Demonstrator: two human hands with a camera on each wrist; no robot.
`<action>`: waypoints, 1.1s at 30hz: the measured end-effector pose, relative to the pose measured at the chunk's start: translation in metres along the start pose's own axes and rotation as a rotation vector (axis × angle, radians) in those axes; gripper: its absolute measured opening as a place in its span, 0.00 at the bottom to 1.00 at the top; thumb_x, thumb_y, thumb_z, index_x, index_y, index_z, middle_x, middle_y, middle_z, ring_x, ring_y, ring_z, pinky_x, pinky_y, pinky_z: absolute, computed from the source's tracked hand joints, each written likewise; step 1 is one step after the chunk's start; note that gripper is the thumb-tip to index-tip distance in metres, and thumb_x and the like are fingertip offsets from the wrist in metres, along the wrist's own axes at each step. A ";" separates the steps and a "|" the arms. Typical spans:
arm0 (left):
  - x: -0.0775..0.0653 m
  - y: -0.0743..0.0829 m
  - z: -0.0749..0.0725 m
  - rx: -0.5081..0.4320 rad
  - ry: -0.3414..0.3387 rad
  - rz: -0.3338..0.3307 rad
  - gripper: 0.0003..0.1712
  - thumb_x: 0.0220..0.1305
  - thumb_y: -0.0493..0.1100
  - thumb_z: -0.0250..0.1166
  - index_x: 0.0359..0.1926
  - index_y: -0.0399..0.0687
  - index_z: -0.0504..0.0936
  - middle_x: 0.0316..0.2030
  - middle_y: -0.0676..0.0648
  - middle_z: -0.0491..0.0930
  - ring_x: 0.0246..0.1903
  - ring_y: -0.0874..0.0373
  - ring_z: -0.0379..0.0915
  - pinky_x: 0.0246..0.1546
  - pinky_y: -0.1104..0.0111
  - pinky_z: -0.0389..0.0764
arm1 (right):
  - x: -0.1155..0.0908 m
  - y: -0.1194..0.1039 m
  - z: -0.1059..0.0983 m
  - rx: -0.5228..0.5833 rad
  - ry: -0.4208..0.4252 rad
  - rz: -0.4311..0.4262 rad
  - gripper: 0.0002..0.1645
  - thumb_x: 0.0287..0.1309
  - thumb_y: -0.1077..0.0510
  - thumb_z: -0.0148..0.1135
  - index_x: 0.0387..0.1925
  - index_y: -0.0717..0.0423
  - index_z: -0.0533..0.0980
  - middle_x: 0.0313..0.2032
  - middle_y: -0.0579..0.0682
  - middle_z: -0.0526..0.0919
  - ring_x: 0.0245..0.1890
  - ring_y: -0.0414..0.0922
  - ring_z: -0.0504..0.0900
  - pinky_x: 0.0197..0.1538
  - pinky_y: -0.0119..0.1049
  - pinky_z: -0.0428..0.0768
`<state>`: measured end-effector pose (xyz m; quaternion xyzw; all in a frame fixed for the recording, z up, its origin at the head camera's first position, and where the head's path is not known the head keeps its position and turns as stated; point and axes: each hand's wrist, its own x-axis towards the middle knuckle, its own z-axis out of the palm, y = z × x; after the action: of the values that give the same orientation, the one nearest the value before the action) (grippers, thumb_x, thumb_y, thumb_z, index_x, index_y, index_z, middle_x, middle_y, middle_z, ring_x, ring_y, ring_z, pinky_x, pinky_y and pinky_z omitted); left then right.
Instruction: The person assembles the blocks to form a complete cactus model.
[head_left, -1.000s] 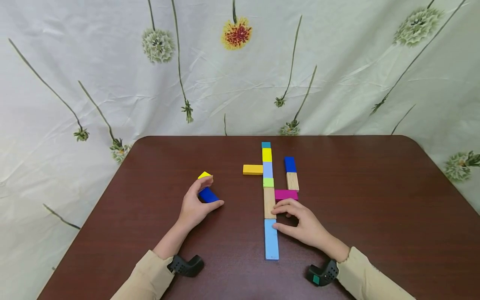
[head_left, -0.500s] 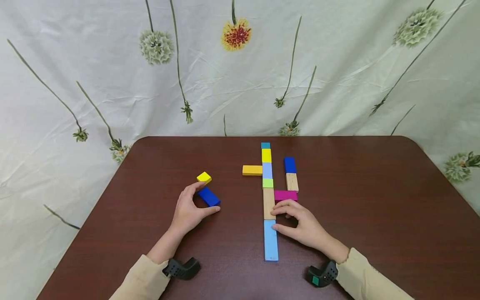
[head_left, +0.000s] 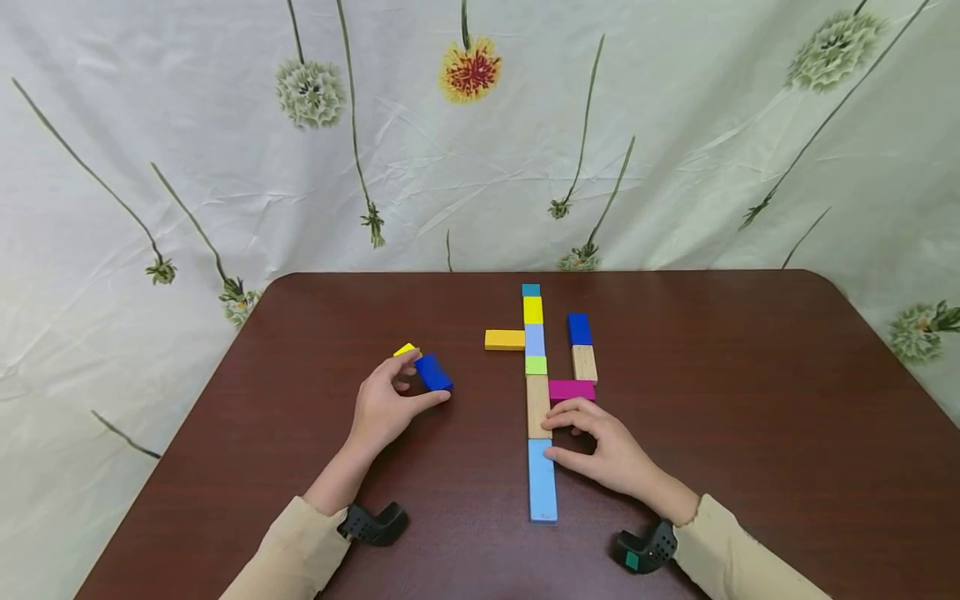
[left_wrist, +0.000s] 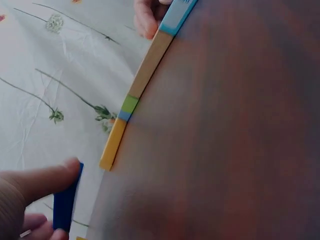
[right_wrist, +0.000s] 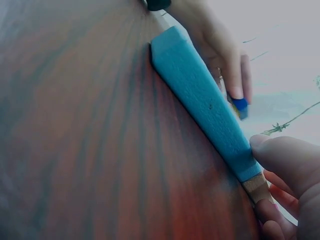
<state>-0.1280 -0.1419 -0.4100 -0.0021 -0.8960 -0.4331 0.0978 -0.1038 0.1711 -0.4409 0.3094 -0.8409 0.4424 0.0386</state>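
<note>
My left hand pinches a dark blue block between thumb and fingertips, at the left of the table. In the left wrist view that blue block stands on edge between thumb and fingers. Just behind the hand lies a yellow block, partly hidden by the fingers. My right hand rests against the right side of a line of blocks. Its thumb touches the long light blue block, and its fingertips touch the plain wooden block. The right wrist view shows the thumb at the light blue block's end.
Farther up the line come green, periwinkle, yellow and teal blocks. An orange block juts left, a magenta block right. Beyond it stand a wooden block and another blue block.
My left hand first drew back slightly, then moved forward and right, taking the dark blue block with it and turning it. The right hand has stayed at the line of blocks.
</note>
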 end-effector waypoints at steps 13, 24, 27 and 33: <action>0.054 0.023 0.008 -0.223 -0.076 0.007 0.42 0.49 0.41 0.74 0.65 0.42 0.67 0.58 0.43 0.73 0.53 0.47 0.69 0.51 0.56 0.72 | -0.001 -0.003 0.001 0.026 -0.007 0.013 0.18 0.51 0.49 0.70 0.45 0.42 0.79 0.47 0.37 0.76 0.45 0.36 0.76 0.44 0.34 0.75; 0.101 0.043 0.024 -0.270 -0.195 -0.086 0.41 0.48 0.42 0.75 0.64 0.46 0.69 0.58 0.47 0.72 0.55 0.51 0.66 0.50 0.57 0.73 | 0.000 -0.004 -0.003 0.015 -0.009 0.019 0.18 0.50 0.49 0.71 0.44 0.43 0.80 0.47 0.37 0.76 0.45 0.37 0.75 0.46 0.35 0.76; 0.109 0.044 0.029 -0.243 -0.225 -0.093 0.41 0.48 0.41 0.74 0.65 0.45 0.68 0.59 0.47 0.72 0.56 0.51 0.66 0.51 0.57 0.73 | 0.000 -0.004 -0.003 0.017 -0.009 0.022 0.18 0.50 0.49 0.70 0.45 0.43 0.80 0.47 0.37 0.76 0.45 0.37 0.75 0.46 0.35 0.76; 0.121 0.044 0.038 -0.231 -0.263 -0.125 0.41 0.49 0.38 0.74 0.65 0.45 0.68 0.60 0.47 0.70 0.57 0.50 0.65 0.52 0.58 0.72 | 0.000 -0.005 -0.003 0.023 -0.009 0.026 0.18 0.50 0.48 0.70 0.45 0.43 0.79 0.47 0.37 0.76 0.46 0.37 0.75 0.46 0.35 0.76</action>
<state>-0.2491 -0.0947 -0.3777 -0.0144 -0.8438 -0.5343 -0.0484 -0.1017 0.1716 -0.4358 0.3010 -0.8399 0.4509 0.0257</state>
